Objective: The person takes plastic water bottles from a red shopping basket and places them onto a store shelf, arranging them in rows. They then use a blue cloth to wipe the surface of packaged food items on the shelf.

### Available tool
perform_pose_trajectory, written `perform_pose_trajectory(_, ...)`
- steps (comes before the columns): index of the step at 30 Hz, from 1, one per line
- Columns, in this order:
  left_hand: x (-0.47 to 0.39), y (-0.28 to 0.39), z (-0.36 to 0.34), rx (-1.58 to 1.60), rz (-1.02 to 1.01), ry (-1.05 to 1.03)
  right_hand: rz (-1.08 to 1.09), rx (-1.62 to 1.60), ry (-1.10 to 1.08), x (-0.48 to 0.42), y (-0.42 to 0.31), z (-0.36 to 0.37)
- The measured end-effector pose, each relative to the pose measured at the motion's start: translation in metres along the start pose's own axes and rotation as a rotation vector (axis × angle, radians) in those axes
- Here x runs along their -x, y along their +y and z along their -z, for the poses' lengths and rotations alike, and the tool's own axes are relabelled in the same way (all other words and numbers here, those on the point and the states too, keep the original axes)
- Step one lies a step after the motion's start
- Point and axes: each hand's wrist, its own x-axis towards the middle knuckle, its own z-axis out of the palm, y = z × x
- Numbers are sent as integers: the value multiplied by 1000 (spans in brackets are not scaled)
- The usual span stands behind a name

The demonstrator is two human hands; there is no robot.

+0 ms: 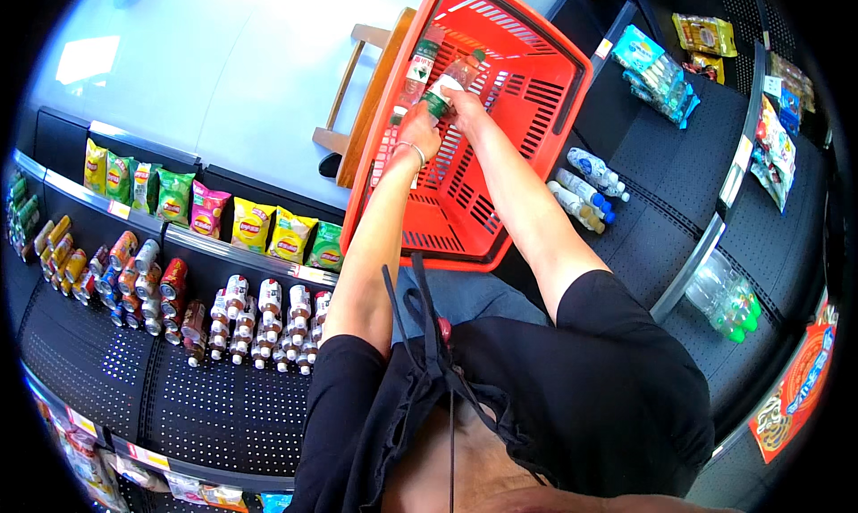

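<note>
A red plastic shopping basket stands in front of me, on or against a wooden stool. Inside it, both my hands are on a clear plastic bottle with a green-and-white label and a green cap. My left hand holds the bottle's lower end; my right hand grips it near the label's middle, thumb on top. A similar bottle lies along the basket's left wall, beside the held one. Another bottle's cap shows near my left hand, its body partly hidden.
Black shelves at left hold chip bags, drink cans and small bottles. On the right shelves are drink bottles, large green-capped bottles and blue snack packs. The basket's red rim lies close to the right shelf.
</note>
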Motion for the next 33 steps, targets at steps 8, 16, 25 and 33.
perform_pose_trajectory(8, -10, -12, -22, -10, 84, 15, -90, 72, -85, 4, 17, 11)
perform_pose_trajectory(16, 83, 34, -19, 60, 249, 120, -69, -153, -246, 126, 48, 22)
perform_pose_trajectory(25, 193, 154, 50, -5, -48, 500, 301, -79, -376, 286, -6, 2)
perform_pose_trajectory(33, 335, 223, 112, -137, -153, 1133, 637, 238, -857, 438, -40, -50)
